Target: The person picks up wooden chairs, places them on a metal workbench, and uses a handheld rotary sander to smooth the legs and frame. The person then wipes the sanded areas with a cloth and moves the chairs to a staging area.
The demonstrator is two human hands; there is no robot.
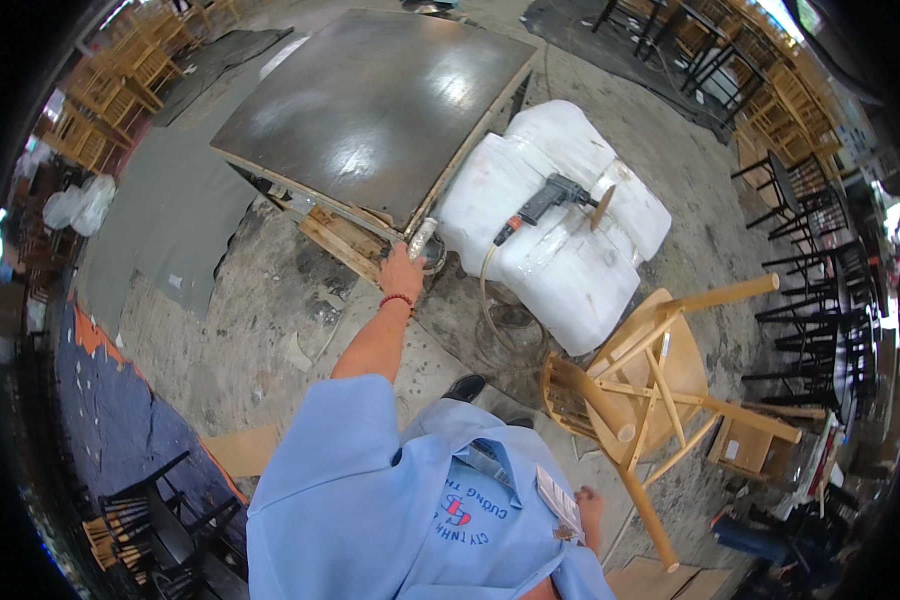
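My left hand (pixel 402 272), with a red bead bracelet at the wrist, reaches to the near corner of a dark-topped table (pixel 380 100). Its fingers look curled there, but what they hold is too small to make out. Right beside them a white wrapped cylinder (pixel 423 236) leans at the corner, with a dark round thing behind it. Low at my side, my right hand (pixel 590 508) is partly hidden by my shirt; its fingers are bent, and anything inside them is hidden. An upturned wooden chair (pixel 660 390) lies near that hand.
On a white wrapped bundle (pixel 570 270) right of the table rests a dark power drill (pixel 552 200) with an air hose (pixel 488 285) trailing to the floor. Black stools (pixel 820 310) line the right side. Black chairs (pixel 175 525) stand at lower left, beside a blue sheet (pixel 110 420).
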